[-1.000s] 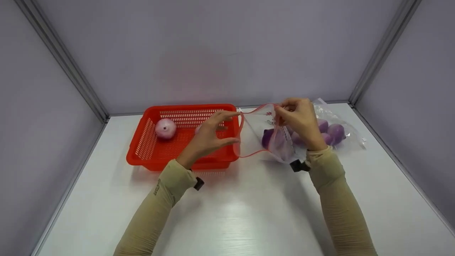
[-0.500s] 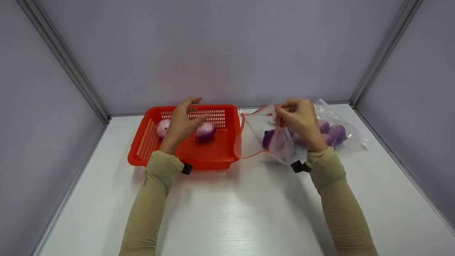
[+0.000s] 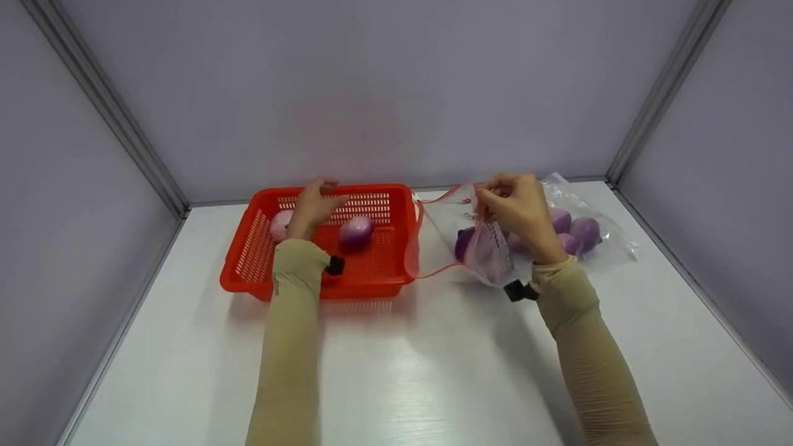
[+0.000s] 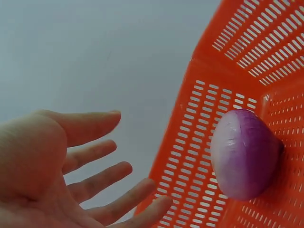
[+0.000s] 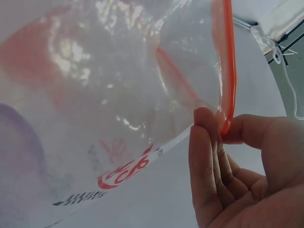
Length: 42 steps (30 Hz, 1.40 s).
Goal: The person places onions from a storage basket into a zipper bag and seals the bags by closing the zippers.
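Over the red basket (image 3: pixel 387 279) my left hand (image 3: pixel 313 207) hovers with fingers spread, holding nothing. In the left wrist view, this hand (image 4: pixel 85 175) is apart from a purple and white onion (image 4: pixel 244 154) lying in the basket. Another onion (image 3: pixel 280 224) at the basket's left end is partly hidden behind the hand. My right hand (image 3: pixel 517 207) pinches the red zip edge of a clear zip bag (image 5: pixel 128 99), whose mouth stands wide open facing the basket. A dark purple onion (image 3: pixel 463 244) shows through the plastic.
A second clear bag (image 3: pixel 610 238) with several purple onions (image 3: pixel 582 232) lies on the white table (image 3: pixel 396 378) behind and right of my right hand. Grey panels (image 3: pixel 396 93) enclose the table at the back and both sides.
My left hand has moved left from beside the bag's mouth to above the basket's left part, and it now covers part of the left onion. My right hand keeps its pinch on the zip bag.
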Tool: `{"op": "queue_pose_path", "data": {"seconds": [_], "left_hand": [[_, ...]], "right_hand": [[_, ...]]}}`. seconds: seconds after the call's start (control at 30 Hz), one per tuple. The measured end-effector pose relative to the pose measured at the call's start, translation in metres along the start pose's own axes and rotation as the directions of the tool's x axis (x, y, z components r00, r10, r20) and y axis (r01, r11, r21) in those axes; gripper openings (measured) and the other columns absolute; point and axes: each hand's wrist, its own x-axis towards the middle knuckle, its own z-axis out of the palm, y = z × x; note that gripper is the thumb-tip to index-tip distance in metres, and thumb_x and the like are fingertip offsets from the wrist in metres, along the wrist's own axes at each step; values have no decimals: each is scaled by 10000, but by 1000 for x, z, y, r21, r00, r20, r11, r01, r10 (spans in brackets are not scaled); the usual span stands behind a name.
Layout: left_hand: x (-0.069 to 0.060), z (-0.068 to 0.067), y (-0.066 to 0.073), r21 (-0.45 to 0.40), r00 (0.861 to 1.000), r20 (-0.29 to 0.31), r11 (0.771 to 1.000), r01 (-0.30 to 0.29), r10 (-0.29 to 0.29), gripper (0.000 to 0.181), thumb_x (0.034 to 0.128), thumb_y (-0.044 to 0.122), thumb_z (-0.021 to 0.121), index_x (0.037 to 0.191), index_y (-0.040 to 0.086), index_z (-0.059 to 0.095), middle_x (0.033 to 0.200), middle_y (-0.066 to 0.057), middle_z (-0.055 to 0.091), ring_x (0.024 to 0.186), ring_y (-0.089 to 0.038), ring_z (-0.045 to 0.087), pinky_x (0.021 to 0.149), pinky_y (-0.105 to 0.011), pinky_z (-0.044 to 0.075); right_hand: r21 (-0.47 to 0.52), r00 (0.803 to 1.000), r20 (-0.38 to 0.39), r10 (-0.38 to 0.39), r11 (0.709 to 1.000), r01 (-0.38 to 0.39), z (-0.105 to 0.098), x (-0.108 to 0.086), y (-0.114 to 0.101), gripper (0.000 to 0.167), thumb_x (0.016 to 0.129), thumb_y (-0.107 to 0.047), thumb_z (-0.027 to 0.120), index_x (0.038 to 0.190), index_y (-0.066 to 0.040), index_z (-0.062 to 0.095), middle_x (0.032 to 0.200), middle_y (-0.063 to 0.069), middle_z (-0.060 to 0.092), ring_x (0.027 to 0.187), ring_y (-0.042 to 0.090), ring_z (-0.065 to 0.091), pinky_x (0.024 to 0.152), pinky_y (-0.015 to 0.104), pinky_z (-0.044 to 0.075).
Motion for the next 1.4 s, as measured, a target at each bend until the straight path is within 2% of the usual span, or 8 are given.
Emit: {"op": "queue_pose_path", "data": {"seconds": [0.23,0.43,0.6,0.7,0.83,0.9,1.2,1.4], "left_hand": [[9,10,-9,68,997,55,996,55,-59,607,995,205,695,1525,43,449,1568,-219,437,1381,-394,489,1123,-518,452],[8,16,-11,107,984,108,986,130,-141,667,956,166,736,1537,44,432,1614,-184,391,1438,-382,427,1169,-505,410],[7,21,-9,178,973,156,974,141,-169,762,933,184,765,1580,64,382,1649,-173,348,1472,-372,390,1194,-507,383],[9,23,-8,251,969,179,960,125,-173,781,931,183,758,1591,53,361,1656,-184,340,1495,-370,368,1213,-492,360],[11,25,-10,355,964,182,927,121,-196,733,953,224,721,1569,14,385,1625,-212,382,1486,-378,383,1220,-477,350],[12,25,-11,375,959,188,918,132,-214,705,970,240,698,1561,6,394,1615,-214,394,1484,-377,386,1221,-474,350],[13,27,-12,371,951,201,917,148,-235,598,980,266,688,1484,17,487,1530,-211,487,1383,-369,475,1150,-485,424],[12,30,-12,340,937,267,932,128,-226,719,968,218,714,1584,68,377,1621,-177,393,1481,-347,380,1238,-475,320]], "right_hand": [[-4,1000,-1,8,1000,-9,-2,1,-2,230,974,-173,710,981,52,759,692,37,734,557,94,670,565,244,592],[0,1000,2,5,1000,-5,0,-1,-2,262,972,-178,716,982,82,745,692,49,732,563,121,679,570,263,602],[-18,1000,0,-1,1000,1,2,-2,-2,260,973,-179,712,986,78,748,700,55,730,567,126,682,569,269,606],[-14,1000,-2,-4,1000,4,3,-1,-2,242,970,-170,711,970,68,752,695,62,730,561,121,682,565,265,603],[-7,1000,-1,-15,1000,15,4,-1,-3,237,968,-169,713,938,62,753,686,86,730,548,112,681,559,259,599],[-8,1000,3,-14,1000,14,5,-1,-4,246,968,-174,714,935,67,750,686,93,730,545,107,680,558,257,598],[-4,1000,13,17,1000,-17,2,-2,-4,255,978,-167,708,973,86,737,698,60,729,567,126,688,576,265,606],[-20,1000,15,17,1000,-17,2,-2,-3,259,982,-201,714,956,55,743,705,67,728,577,132,689,583,263,606]]}}
